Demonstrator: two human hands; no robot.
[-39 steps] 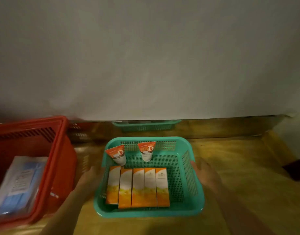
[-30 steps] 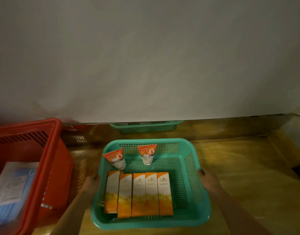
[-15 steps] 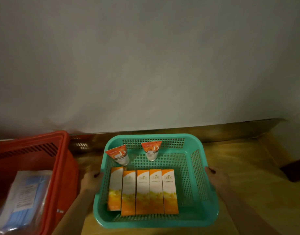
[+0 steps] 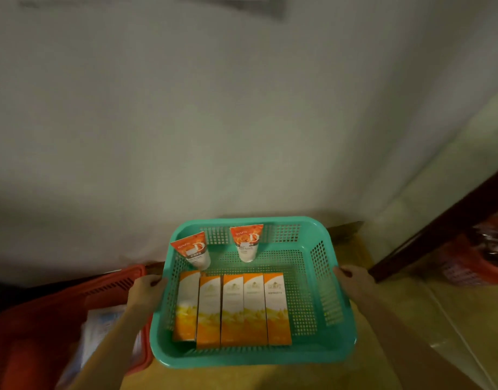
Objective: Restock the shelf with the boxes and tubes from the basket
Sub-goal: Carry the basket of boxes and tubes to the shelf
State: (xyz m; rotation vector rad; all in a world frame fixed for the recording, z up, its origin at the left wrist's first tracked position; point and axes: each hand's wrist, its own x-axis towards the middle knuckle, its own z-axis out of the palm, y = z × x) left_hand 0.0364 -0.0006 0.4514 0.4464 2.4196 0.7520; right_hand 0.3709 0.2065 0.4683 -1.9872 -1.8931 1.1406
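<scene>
Teal basket (image 4: pixel 329 299) is being carried w/ both hands above the wooden counter (image 4: pixel 411 333). Inside: five orange-white boxes (image 4: pixel 232 308) lying side by side at front, two tubes (image 4: pixel 246 246) standing cap-down at rear, left one tilted. Risk: tipping the basket is likely to topple tubes & slide boxes. Left hand (image 4: pixel 146 288) is gripping left rim, right hand (image 4: pixel 351 280) right rim; fingers are curling closed over the edges. Red basket (image 4: pixel 45 305) is sitting just left.
</scene>
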